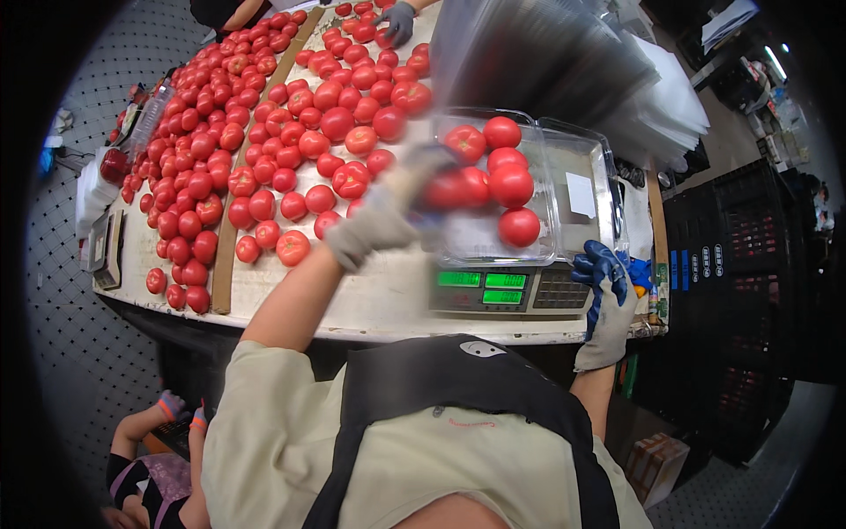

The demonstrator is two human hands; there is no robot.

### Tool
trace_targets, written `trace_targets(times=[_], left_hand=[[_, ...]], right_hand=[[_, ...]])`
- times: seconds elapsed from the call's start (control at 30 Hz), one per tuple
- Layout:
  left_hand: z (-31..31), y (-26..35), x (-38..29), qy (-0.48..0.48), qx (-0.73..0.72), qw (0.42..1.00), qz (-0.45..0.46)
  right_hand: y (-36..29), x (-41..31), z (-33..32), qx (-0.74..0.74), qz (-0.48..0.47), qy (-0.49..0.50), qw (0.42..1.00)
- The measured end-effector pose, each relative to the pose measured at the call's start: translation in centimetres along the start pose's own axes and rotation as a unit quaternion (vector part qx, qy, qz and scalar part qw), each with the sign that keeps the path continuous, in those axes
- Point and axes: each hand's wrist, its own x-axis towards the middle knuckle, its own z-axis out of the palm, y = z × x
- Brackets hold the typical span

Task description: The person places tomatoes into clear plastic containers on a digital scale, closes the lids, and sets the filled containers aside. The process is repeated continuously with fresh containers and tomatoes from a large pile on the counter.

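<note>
My left hand (pixel 413 195), in a grey work glove, is blurred at the left side of a clear plastic clamshell box (pixel 469 248). A tomato (pixel 444 190) at its fingers is blurred as well and appears to be in its grasp. Several red tomatoes (pixel 512 185) lie in the box, mostly towards its right half. The box's lid (pixel 581 198) is folded open to the right, with a white label (pixel 580 195) on it. Beneath sits an electronic scale (pixel 512 291) with green lit displays. My right hand (pixel 603 284), in a blue-coated glove, is beside the keypad with loosely bent fingers and holds nothing visible.
Many loose tomatoes (pixel 337 123) cover the table (pixel 370 311), split by a wooden strip (pixel 254 145). Tall stacked clear boxes (pixel 535 59) stand behind the scale. A co-worker's gloved hand (pixel 398 23) reaches in at the far side. Black crates (pixel 733 264) rise at right; another person (pixel 155 463) is lower left.
</note>
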Motion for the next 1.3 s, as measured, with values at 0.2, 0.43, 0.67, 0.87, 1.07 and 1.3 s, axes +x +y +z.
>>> trace_targets(times=[0.2,0.43,0.67,0.87,1.07,1.3], left_hand=[[2.3,5.6,3.0,-0.248,0.156,0.956,0.007],[-2.8,1.1,-1.1,0.179,-0.101,0.952,-0.226],[-0.5,-0.4,-5.7,0.178,-0.065,0.948,-0.254],[0.3,1.1,-1.9,0.121,-0.062,0.973,-0.187],[4.5,0.3,5.0,-0.005,0.011,0.993,-0.117],[5.4,-0.1,3.9,-0.093,0.302,0.946,-0.072]], right_hand=[[-0.3,-1.3,-2.0,0.008,-0.054,-0.002,0.999],[1.7,-3.3,-7.3,0.063,-0.053,0.068,0.994],[1.9,-2.4,-4.6,0.046,-0.054,0.020,0.997],[-0.2,-1.0,-1.3,0.049,0.010,-0.031,0.998],[-0.5,4.9,3.9,0.006,-0.107,-0.082,0.991],[0.6,10.8,9.3,-0.602,-0.136,-0.230,0.752]])
